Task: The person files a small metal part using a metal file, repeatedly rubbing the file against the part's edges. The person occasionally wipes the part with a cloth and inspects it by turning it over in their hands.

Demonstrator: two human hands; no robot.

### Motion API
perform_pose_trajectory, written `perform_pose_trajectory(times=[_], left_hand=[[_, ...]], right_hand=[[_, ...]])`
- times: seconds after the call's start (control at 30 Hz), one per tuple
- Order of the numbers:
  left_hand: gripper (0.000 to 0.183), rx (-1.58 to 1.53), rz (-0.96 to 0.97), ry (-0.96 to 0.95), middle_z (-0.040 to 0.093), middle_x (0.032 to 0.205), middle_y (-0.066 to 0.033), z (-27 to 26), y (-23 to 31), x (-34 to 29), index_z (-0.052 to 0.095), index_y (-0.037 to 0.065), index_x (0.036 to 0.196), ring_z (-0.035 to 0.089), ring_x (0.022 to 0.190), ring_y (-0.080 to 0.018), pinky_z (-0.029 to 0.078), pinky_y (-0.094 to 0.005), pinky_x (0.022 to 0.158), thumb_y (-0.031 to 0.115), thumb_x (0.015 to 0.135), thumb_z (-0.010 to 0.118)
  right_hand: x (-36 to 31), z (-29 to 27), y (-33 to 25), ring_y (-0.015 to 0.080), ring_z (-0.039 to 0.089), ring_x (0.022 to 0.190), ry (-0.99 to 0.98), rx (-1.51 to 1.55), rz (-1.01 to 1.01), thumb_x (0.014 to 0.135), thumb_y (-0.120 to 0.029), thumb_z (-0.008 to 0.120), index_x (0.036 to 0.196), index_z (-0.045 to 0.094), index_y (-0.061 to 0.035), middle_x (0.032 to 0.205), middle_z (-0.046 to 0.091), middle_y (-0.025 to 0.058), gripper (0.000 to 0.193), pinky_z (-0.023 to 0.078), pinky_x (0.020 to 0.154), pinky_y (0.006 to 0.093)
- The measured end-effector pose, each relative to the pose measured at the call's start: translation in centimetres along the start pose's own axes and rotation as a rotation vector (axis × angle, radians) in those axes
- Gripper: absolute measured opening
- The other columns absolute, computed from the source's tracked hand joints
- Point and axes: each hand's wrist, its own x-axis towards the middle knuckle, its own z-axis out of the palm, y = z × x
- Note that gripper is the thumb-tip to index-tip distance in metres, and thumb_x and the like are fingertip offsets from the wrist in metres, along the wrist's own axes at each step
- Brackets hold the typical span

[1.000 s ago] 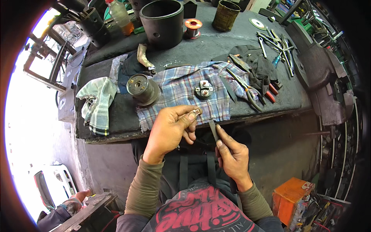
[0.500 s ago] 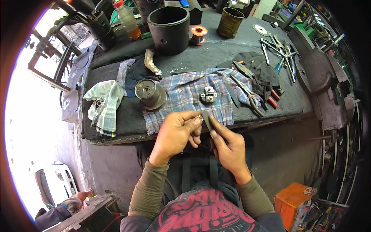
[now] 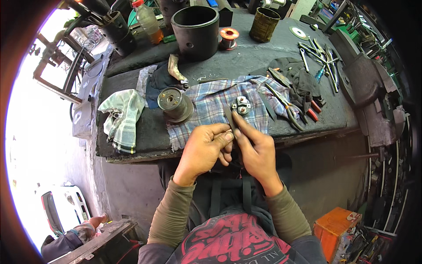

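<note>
Left hand (image 3: 206, 147) is pinching a small metal piece (image 3: 230, 131) between thumb and index finger, the other fingers curling loosely; piece is sitting at the fingertips, mostly hidden, just in front of the bench (image 3: 145, 155) edge. Right hand (image 3: 256, 154) is closing round a flat file (image 3: 228, 116), index finger lying along it, tip pointing away from the body. File is crossing right by the piece; contact, cannot tell.

Beyond the hands, blue plaid cloth (image 3: 206, 99) is spreading over the bench. A round black terminal cap (image 3: 241, 110) with two copper-coloured studs is resting on it, near the file. Cylindrical metal housing (image 3: 175, 105) is standing at the cloth's left side; a pale checked rag (image 3: 123, 112) is draping further left. Pliers (image 3: 285, 105) are lying to the right, partly on the plaid, red-handled tool (image 3: 313, 113) beside them.

Farther back, combination wrench (image 3: 304, 60) and teal-handled screwdriver (image 3: 320, 75) are lying right; wire spool (image 3: 228, 42) is standing between a big black cylinder (image 3: 193, 37) and a rusty can (image 3: 263, 26).
</note>
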Motion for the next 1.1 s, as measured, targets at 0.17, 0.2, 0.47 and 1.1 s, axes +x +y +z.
perform_pose_trajectory(times=[0.17,0.2,0.47,1.1], left_hand=[[0.03,-0.025,0.0,0.049,0.066,0.084,-0.0051,0.0,0.0,-0.3,0.068,-0.009,0.13,0.067,0.064,-0.0122,0.059,-0.0257,0.055,0.012,0.111,0.06],[0.03,-0.031,-0.001,0.059,0.066,0.085,-0.0052,0.3,-0.1,-0.3,0.068,-0.01,0.131,0.067,0.064,-0.0124,0.059,-0.0258,0.055,0.012,0.111,0.06],[0.031,0.011,-0.02,0.035,0.066,0.083,-0.0044,0.1,0.3,-0.2,0.068,-0.009,0.134,0.065,0.066,-0.0113,0.058,-0.0262,0.056,0.011,0.112,0.058],[0.027,-0.028,0.016,0.049,0.065,0.08,-0.0048,0.3,-0.4,-0.3,0.069,-0.008,0.126,0.066,0.063,-0.0125,0.058,-0.0256,0.055,0.012,0.111,0.061]], right_hand=[[-4.4,-1.8,-0.3,0.0084,0.059,0.066,-0.065,-0.002,0.155,0.103,0.001,0.064,0.147,0.065,-0.0001,0.079,0.07,0.0109,0.044,0.051,0.062,0.0296],[-6.2,-2.4,0.0,0.0061,0.055,0.062,-0.049,-0.014,0.134,0.103,0.004,0.063,0.15,0.064,-0.001,0.075,0.063,0.0044,0.047,0.046,0.058,0.026],[-4.8,-1.7,-0.9,0.0053,0.058,0.065,0.03,0.128,0.165,0.105,0.003,0.062,0.148,0.065,0.0005,0.082,0.07,0.0054,0.043,0.049,0.059,0.0254],[-2.8,-1.0,-0.5,0.0172,0.073,0.069,-0.013,-0.058,0.087,0.102,-0.003,0.066,0.146,0.066,-0.0025,0.094,0.074,0.0272,0.044,0.055,0.067,0.0329]])
